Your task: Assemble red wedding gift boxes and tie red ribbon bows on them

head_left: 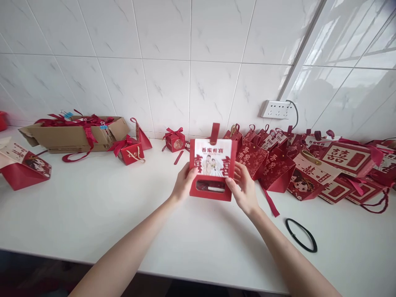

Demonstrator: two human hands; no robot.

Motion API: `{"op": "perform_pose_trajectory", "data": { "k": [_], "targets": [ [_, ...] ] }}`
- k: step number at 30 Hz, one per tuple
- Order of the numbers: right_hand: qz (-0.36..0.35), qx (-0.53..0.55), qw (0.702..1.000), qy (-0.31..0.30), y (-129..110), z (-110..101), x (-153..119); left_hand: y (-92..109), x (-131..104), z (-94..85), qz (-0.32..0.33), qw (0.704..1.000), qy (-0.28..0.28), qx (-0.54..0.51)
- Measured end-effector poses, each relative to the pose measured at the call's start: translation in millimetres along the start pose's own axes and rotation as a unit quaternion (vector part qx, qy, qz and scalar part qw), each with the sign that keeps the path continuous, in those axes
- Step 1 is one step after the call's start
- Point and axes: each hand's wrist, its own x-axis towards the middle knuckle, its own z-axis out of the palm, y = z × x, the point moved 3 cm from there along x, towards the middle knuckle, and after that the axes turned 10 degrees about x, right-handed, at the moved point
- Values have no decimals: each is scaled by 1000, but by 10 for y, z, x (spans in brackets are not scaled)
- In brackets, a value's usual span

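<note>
Between my two hands I hold a red and white gift box (213, 159) upright over the white table. A couple is printed on its front, with red characters around them, and a clear window sits low on it. From its top sticks a dark red ribbon loop (214, 133). My left hand (185, 181) grips the box's left side, thumb on the front. At the right side my right hand (243, 185) holds it, thumb near the lower corner. Most fingers behind the box are hidden.
Many red gift boxes (309, 173) crowd the right back. A cardboard box (62, 138) of ribbons and small red boxes (131, 153) stand at the back left. Another box (24, 165) is far left. A black band (301, 235) lies front right; a power strip (278, 109) is on the wall.
</note>
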Motion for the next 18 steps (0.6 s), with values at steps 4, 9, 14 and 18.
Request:
{"op": "perform_pose_trajectory", "data": {
  "k": [4,9,14,18],
  "targets": [
    [-46,-30,998,43,-12,-51,-47,73,-51,49,26,999,-48,5],
    [-104,-73,992,12,75,-63,-60,51,-108,-4,73,997,9,19],
    [-84,-76,993,13,141,-8,-47,-32,-74,-50,97,992,44,66],
    [-122,-51,991,13,133,26,-53,-18,-59,-59,141,985,56,80]
  ]
}}
